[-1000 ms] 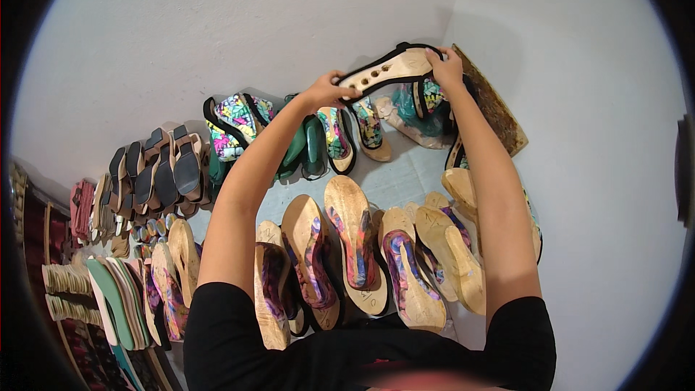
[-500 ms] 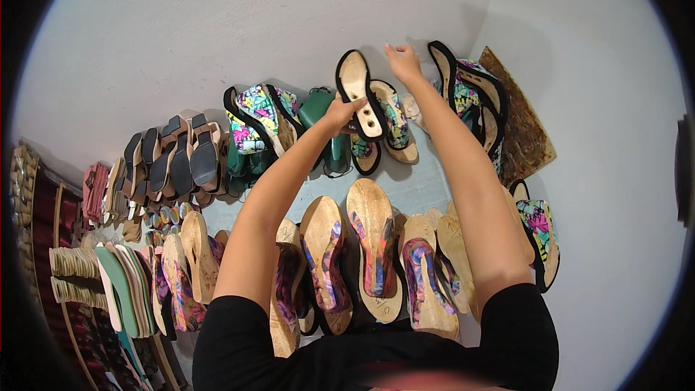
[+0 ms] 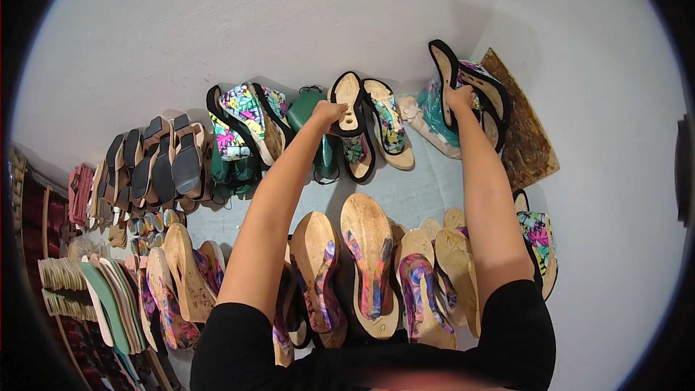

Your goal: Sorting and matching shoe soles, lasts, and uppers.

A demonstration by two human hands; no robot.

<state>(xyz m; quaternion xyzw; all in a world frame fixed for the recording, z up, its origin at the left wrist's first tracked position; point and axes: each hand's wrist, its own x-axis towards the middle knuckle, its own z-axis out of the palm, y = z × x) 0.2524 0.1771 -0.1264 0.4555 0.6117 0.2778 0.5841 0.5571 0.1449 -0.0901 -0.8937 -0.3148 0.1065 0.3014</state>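
Note:
My left hand [image 3: 331,112] is closed on a black-edged wedge sole [image 3: 349,90] with a pale wooden face and holes in its lower part. It is held upright at the back of the table, beside a colourful patterned wedge sole [image 3: 391,123]. Farther right, my right hand [image 3: 460,98] grips another black-edged wedge sole [image 3: 442,61], its fingers partly hidden around the edge. That one leans at the left of a cluster of black-edged patterned soles [image 3: 494,94]. Clear plastic and a teal bag [image 3: 433,112] lie just left of my right hand.
Wooden wedge soles [image 3: 367,246] with purple patterned sides stand along the near edge. Dark-soled sandals [image 3: 174,163] and green pieces [image 3: 308,108] line the back left. Stacked insoles [image 3: 108,304] fill the left side. A rough brown board [image 3: 532,145] leans against the right wall.
My right hand has come down from the wall to the right-hand cluster and taken hold of a sole. My left hand has lowered its sole slightly and moved it left.

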